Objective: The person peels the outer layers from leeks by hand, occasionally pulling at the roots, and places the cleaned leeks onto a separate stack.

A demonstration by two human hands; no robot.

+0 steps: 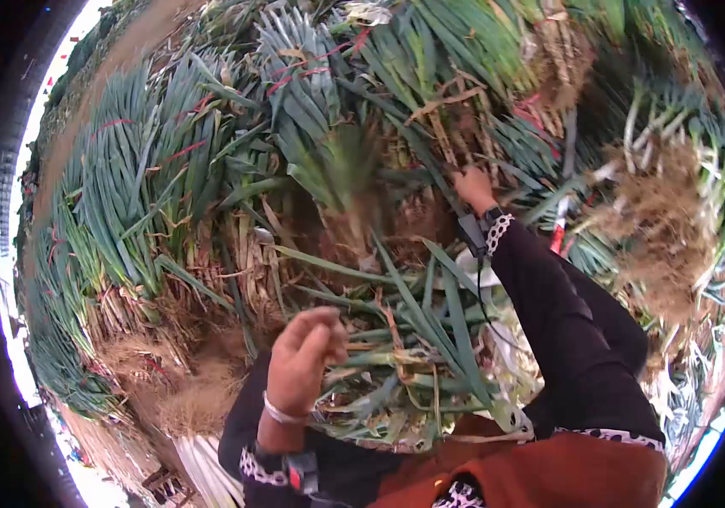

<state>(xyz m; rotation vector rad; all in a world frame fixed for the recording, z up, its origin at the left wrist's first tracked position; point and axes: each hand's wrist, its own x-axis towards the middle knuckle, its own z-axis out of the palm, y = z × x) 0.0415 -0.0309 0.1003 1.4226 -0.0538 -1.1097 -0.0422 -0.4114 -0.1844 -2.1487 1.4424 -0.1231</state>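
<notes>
My left hand [301,360] is raised over the leaf litter, its fingers bent and slightly apart, with nothing visible in them. A motion-blurred leek [347,182], leaves up and root end down, is in front of it, apart from the fingers. My right hand [474,188] reaches forward to the stalks of a leek bundle [443,140]. Its fingers are curled at the stalks; the fingertips are partly hidden. Loose green leek leaves [430,317] lie between my arms.
Tied leek bundles [125,186] with red bands stand at the left and back. Leeks with bushy brown roots [659,212] lie at the right. A pole with a red-and-white end [561,222] leans beside my right forearm. A thin cable [488,309] hangs from my right wrist.
</notes>
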